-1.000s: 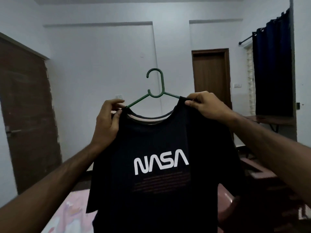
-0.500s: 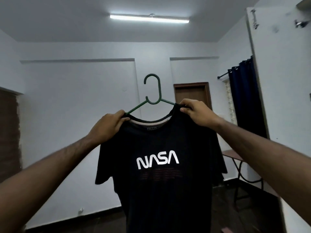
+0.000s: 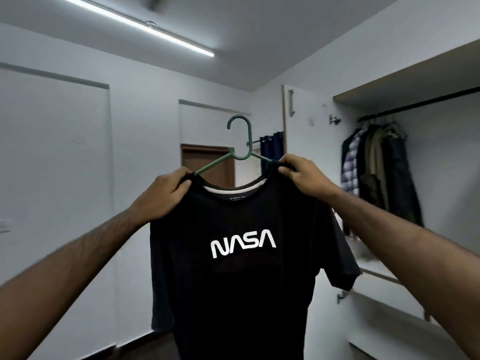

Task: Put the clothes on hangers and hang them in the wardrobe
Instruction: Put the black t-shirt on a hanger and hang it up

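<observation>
A black T-shirt (image 3: 241,281) with white NASA lettering hangs on a green plastic hanger (image 3: 242,144), held up at chest height in front of me. My left hand (image 3: 163,196) grips the shirt's left shoulder over the hanger arm. My right hand (image 3: 304,175) pinches the right shoulder at the other hanger arm. The hook points up and curls to the left. The open wardrobe (image 3: 428,162) is at the right, with a dark rail (image 3: 426,103) near its top.
Several dark and checked garments (image 3: 376,170) hang at the rail's left end. The wardrobe's white door (image 3: 309,126) stands open between me and them. A brown door (image 3: 207,162) and a dark blue curtain (image 3: 272,149) lie behind the shirt. White drawers (image 3: 389,320) sit below the hanging space.
The view has swung right and up: the open wardrobe with its hanging clothes has come into sight. Both hands keep the same hold on the shirt and hanger.
</observation>
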The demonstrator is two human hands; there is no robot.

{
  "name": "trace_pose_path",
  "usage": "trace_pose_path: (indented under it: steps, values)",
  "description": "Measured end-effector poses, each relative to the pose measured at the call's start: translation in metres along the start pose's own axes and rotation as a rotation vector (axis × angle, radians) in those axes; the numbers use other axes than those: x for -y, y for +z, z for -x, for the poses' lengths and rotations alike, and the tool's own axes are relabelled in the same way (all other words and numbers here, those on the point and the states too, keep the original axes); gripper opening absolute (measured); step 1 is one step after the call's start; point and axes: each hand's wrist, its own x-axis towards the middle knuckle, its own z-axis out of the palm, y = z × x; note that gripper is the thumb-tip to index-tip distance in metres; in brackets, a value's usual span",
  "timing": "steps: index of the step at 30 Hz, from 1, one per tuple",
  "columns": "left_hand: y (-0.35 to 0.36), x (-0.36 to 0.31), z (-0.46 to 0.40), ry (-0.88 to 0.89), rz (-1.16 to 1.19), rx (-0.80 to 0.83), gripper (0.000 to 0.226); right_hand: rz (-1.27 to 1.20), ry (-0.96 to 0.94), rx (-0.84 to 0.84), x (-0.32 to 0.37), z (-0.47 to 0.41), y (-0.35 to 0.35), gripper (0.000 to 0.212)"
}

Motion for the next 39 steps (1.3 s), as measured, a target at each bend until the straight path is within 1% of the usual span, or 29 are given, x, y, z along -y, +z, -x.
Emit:
trace_pose_path:
  steps: [2,5,8,10,12,15,17,19,24,30,34,36,39]
  values:
    - [0.023,-0.009,-0.023,0.014,0.0,0.046,0.012,0.058,0.017,-0.008,-0.018,0.006,-0.026,0.014]
    - [0.057,-0.026,-0.046,0.032,0.072,0.025,0.018,0.131,0.045,-0.022,-0.034,0.019,-0.061,0.018]
    - [0.092,-0.049,-0.066,0.058,0.132,-0.007,0.021,0.269,0.121,-0.019,-0.048,0.03,-0.096,0.01]
    - [0.115,-0.068,-0.082,0.082,0.161,-0.017,0.019,0.412,0.164,-0.031,-0.061,0.032,-0.12,0.005]
    - [0.135,-0.092,-0.1,0.127,0.181,-0.033,0.017,0.608,0.21,-0.022,-0.072,0.035,-0.143,0.005]
    - [0.166,-0.128,-0.129,0.18,0.215,-0.021,0.016,0.884,0.244,-0.008,-0.098,0.038,-0.172,0.009]
    - [0.191,-0.141,-0.152,0.198,0.233,0.0,0.017,1.002,0.262,-0.011,-0.121,0.039,-0.186,0.013]
    - [0.221,-0.152,-0.174,0.207,0.281,0.013,0.023,1.044,0.296,-0.008,-0.146,0.039,-0.199,0.013]
    - [0.292,-0.177,-0.221,0.23,0.315,-0.009,0.02,1.052,0.354,0.003,-0.212,0.022,-0.217,0.009]
    - [0.377,-0.17,-0.311,0.272,0.322,-0.018,0.019,1.12,0.407,-0.018,-0.308,-0.035,-0.222,0.012]
    - [0.422,-0.169,-0.374,0.277,0.327,-0.097,0.019,1.127,0.412,-0.097,-0.366,-0.07,-0.224,0.013]
    - [0.449,-0.173,-0.396,0.268,0.318,-0.121,0.02,1.157,0.412,-0.106,-0.395,-0.077,-0.221,0.019]
    - [0.489,-0.181,-0.421,0.278,0.288,-0.121,0.019,1.226,0.42,-0.064,-0.439,-0.087,-0.216,0.033]
